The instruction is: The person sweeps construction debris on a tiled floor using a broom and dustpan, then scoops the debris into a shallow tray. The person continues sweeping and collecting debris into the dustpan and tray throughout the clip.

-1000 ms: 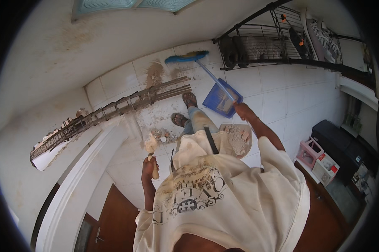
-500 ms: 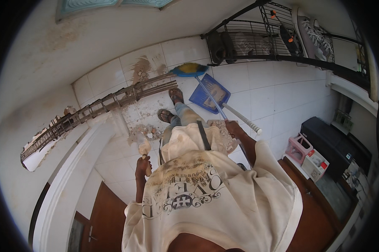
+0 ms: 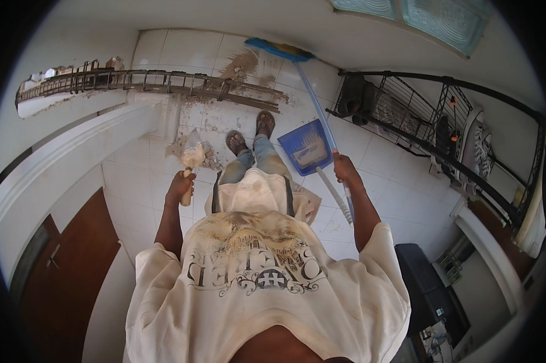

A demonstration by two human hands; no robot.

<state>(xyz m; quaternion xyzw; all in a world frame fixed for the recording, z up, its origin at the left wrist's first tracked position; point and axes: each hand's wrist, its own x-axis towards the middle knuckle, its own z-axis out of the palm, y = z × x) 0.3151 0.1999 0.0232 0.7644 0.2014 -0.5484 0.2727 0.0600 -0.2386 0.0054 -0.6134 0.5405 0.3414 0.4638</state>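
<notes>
**Layout around your feet**

Your left hand [image 3: 179, 184] holds a trowel [image 3: 192, 158] out over the floor, left of your legs. Your right hand [image 3: 344, 169] grips a broom handle [image 3: 323, 124] and a dustpan [image 3: 308, 147] together, right of your feet. Broom head [image 3: 279, 49] sits ahead, against the far wall. Rebar cage [image 3: 152, 81] lies across the floor in front of your feet, running left. Debris pile [image 3: 182, 151] sits under the trowel. Wire rack [image 3: 436, 127] stands to your right. Door [image 3: 67, 266] is at your lower left.
</notes>
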